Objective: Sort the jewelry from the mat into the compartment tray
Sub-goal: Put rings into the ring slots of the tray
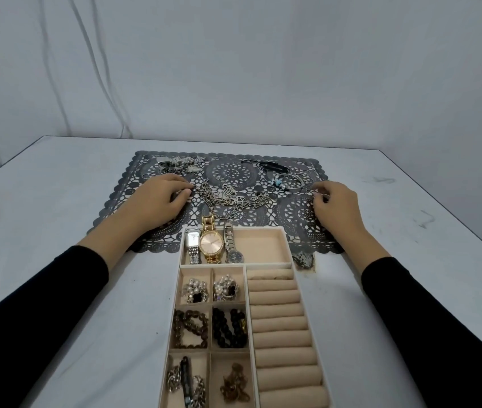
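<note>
A grey lace mat lies across the table with the beige compartment tray in front of it. My left hand rests on the mat's left part, fingers curled, its fingertips pinching a small silver ring. My right hand is over the mat's right part and pinches a small silver hoop. Between the hands lies a silver chain necklace with a butterfly pendant. A silver pile, a black piece and bangles with blue beads sit farther back.
The tray's far compartment holds three watches. Below them, smaller compartments hold pearl brooches, dark bead bracelets and chains. The ring rolls on its right side are bare. A small silver piece lies off the mat's near right edge.
</note>
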A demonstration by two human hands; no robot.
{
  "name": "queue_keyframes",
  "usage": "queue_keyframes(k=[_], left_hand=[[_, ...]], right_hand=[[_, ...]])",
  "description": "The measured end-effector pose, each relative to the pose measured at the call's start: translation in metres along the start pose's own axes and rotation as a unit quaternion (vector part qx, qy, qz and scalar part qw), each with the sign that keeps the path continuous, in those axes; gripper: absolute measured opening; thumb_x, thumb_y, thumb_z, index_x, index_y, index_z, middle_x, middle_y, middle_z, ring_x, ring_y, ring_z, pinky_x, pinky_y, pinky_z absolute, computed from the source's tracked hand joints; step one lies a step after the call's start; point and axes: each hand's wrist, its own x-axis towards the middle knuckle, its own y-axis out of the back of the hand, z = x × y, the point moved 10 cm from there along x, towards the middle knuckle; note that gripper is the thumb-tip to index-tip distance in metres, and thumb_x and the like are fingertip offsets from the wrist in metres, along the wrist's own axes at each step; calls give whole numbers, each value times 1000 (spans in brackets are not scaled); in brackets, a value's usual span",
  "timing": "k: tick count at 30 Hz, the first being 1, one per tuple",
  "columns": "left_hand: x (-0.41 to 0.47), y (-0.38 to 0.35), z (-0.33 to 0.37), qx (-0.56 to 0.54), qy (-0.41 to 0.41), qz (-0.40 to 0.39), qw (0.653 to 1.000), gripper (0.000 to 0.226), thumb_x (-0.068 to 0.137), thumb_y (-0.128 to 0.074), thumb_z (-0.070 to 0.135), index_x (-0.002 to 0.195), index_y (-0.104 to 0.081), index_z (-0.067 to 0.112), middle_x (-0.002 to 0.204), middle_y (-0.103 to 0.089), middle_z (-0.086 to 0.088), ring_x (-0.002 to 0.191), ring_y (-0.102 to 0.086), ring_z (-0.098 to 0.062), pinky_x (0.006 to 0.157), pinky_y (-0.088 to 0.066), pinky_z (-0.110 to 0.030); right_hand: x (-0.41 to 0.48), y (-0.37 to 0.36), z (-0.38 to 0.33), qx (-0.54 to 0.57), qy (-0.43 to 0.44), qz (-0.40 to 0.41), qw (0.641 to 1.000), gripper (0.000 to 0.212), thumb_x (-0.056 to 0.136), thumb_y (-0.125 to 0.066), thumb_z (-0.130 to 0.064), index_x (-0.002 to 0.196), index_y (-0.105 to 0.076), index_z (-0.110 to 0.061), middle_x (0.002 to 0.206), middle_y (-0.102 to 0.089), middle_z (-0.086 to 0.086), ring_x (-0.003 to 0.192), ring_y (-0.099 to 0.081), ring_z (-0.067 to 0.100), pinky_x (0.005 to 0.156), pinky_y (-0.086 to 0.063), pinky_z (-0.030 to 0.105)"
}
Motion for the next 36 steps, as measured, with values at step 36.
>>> queue_keyframes(k=[36], left_hand=[[23,3,-4,-47,-47,24,997,16,88,-70,21,104,-68,18,99,-67,3,88,-61,-11,79,-48,-22]], right_hand=[[25,-11,7,115,13,-70,991,13,84,-66,-2,89,-63,-13,79,-60,0,66,-49,7,57,-39,3]])
